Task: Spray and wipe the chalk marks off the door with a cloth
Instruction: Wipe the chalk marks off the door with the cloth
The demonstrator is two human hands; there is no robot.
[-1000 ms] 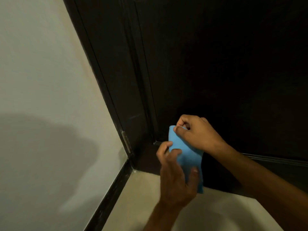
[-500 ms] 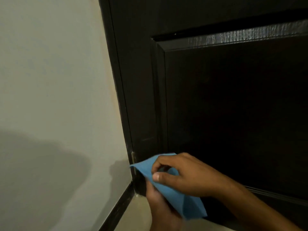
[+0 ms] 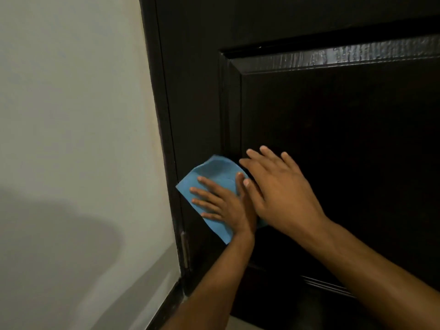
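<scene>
Cloth [image 3: 214, 177], soft blue, pressed flat on glossy dark door [image 3: 333, 151] by both released grips: left hand [image 3: 221, 203], right hand [image 3: 281, 186].

On my feed, a plain sky-blue cloth [image 3: 215, 173] sits left of centre, the one bright colour in the frame. Behind it I see a very dark brown, almost black door [image 3: 333, 139]; pale streaky glints of wood grain show on its raised moulding in the upper right. The door frame [image 3: 164, 139] is the same dark brown. The wall [image 3: 71, 91] filling the left is pale grey-green, with a darker grey shadow across its lower part.
</scene>
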